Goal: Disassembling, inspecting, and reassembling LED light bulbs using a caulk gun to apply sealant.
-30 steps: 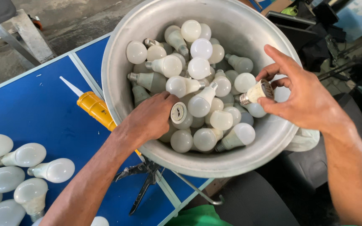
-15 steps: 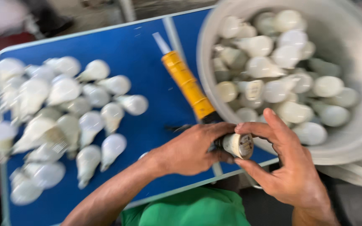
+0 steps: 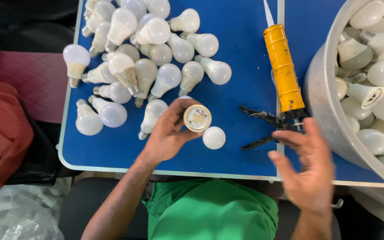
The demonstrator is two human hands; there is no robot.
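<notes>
many white bulbs fill the metal basin at the right edge of the blue table, some lying with their screw bases up; a second heap of loose bulbs lies spread across the table's left part, well apart from the basin. the left hand is clamped around a bulb base, its round open end facing up, just beside a white dome on the table; the right hand hangs spread and empty near the yellow caulking gun.
</notes>
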